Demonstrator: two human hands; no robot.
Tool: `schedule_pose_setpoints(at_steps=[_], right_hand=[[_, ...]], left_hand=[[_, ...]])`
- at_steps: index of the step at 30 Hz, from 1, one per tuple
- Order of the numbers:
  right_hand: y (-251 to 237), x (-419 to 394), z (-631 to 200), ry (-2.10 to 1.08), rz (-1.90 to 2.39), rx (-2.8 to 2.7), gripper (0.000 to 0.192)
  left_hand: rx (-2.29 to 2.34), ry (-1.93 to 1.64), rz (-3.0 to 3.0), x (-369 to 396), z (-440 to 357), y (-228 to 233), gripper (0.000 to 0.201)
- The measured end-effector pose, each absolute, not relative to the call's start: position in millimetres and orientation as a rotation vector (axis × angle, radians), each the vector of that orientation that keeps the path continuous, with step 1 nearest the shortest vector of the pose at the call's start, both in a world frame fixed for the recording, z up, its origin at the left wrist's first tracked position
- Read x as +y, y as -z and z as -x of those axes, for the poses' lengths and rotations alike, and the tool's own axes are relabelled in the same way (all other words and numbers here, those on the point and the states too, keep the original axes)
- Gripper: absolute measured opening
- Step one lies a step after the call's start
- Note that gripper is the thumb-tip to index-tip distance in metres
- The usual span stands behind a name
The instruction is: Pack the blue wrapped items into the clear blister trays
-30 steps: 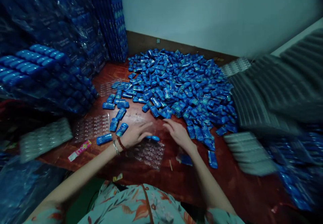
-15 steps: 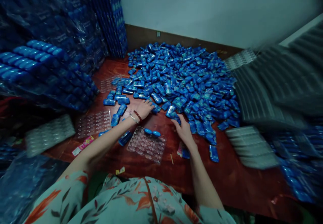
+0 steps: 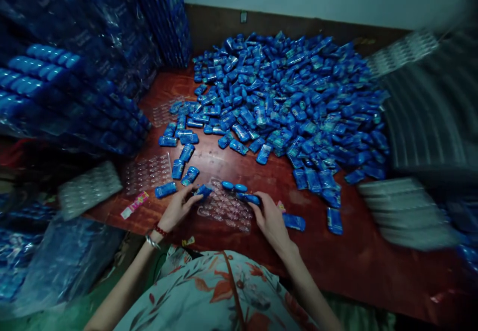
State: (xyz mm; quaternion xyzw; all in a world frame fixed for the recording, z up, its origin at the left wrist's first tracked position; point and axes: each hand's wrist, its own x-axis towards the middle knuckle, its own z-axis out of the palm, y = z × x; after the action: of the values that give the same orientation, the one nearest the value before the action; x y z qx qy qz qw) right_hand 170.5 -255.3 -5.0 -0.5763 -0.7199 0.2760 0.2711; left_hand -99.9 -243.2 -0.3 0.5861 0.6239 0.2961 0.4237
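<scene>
While both hands work over the clear blister tray (image 3: 224, 209) at the near edge of the red table (image 3: 358, 266), left hand (image 3: 178, 210) pinching one blue packet (image 3: 203, 190) at tray's left rim, fingers closed on it. Right hand (image 3: 269, 219) clamped on another packet (image 3: 249, 199) at tray's far right corner. Two capsules (image 3: 234, 187) already seated along far row. Big loose heap of packets (image 3: 284, 107) well beyond. Judged light, small, glossy wrap likely slippery; best gripped across the short sides with fingertips. Tray looks thin, flexible, easily shifted.
</scene>
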Motion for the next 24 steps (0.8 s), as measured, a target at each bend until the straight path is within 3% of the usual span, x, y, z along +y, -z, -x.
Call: schedule_pose_setpoints(at_steps=[6,11,24], right_hand=[[10,-247,-172,-0.567,1.369,-2.227,0.031],[-6,-243,-170,-0.421,1.494,-2.543,0.041],[-25,-236,-154,-0.175,1.479,-2.904,0.029]], left_hand=[[1.579,-0.69,-1.493,-249,84,0,0.036],[1.621,-0.754,-1.683,-245,76,1,0.028],[1.593,-0.755,-2.146,-274,70,-8,0.027]])
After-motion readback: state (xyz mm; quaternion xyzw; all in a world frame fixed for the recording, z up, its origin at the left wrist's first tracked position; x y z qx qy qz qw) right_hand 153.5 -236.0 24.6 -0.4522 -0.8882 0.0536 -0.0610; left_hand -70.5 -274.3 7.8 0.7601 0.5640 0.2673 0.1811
